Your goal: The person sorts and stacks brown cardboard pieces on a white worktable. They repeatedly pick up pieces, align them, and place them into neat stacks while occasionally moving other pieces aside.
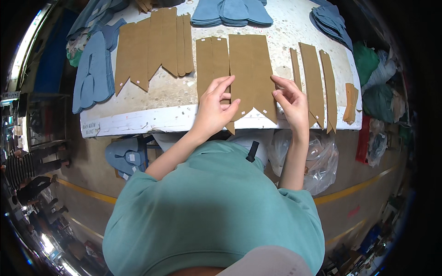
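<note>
A large brown fabric piece (252, 69) with a notched lower end lies in front of me on the white table. My left hand (215, 105) is at its left edge, index fingertip on the edge and thumb apart over the cloth. At the right edge, my right hand (293, 105) touches the piece with its index fingertip; its thumb is apart and the other fingers are bent. Neither hand visibly grips the cloth. Narrower brown strips (212, 57) lie beside the piece, partly under my left hand. Small white stickers mark the brown pieces.
More brown pieces (161, 39) are spread at the left, and brown strips (311, 78) at the right. Blue fabric stacks (231, 13) line the table's far side and left end (94, 73). A clear plastic bag (317, 161) sits below the table's front edge (142, 124).
</note>
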Action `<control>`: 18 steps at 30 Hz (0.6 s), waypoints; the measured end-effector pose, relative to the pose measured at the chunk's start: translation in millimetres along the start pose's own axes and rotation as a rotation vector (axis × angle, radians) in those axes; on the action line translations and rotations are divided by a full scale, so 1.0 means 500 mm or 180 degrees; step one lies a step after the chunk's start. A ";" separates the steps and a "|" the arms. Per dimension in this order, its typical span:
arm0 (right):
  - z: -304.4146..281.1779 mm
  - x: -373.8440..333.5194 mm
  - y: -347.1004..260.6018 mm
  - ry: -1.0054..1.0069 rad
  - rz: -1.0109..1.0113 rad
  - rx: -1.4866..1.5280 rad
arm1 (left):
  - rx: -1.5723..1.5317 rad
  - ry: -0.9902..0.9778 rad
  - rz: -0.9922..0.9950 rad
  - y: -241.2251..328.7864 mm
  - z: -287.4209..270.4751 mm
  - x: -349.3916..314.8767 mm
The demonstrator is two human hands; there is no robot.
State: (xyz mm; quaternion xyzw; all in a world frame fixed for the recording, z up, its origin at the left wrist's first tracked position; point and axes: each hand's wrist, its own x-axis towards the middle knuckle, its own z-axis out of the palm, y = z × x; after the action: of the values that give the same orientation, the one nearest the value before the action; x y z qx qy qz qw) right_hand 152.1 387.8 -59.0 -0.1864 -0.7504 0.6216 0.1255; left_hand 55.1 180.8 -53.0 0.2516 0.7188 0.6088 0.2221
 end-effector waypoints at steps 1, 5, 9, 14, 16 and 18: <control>-0.003 -0.006 -0.003 0.0074 -0.0089 -0.0002 | -0.0020 -0.0017 -0.0088 0.004 0.002 -0.004; -0.015 -0.027 -0.010 0.0266 -0.0107 -0.0254 | -0.0131 0.0006 -0.0171 0.012 0.013 -0.020; -0.022 -0.048 -0.012 0.0363 -0.0099 -0.0523 | 0.0085 0.0112 -0.0090 0.011 0.024 -0.029; -0.013 -0.043 -0.008 0.0301 -0.0097 -0.0435 | 0.0309 0.0127 -0.0050 0.024 0.024 -0.028; -0.009 -0.031 -0.005 0.0235 -0.0100 -0.0395 | 0.0565 0.0092 -0.0068 0.035 0.018 -0.033; -0.007 -0.026 -0.007 0.0204 -0.0174 -0.0550 | 0.0919 0.0132 0.0059 0.045 -0.009 -0.043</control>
State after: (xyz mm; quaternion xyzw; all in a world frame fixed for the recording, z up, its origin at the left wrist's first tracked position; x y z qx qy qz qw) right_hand 164.8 384.8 -54.1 -0.1958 -0.8016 0.5446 0.1498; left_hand 70.9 166.5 -29.9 0.2750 0.8010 0.5062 0.1631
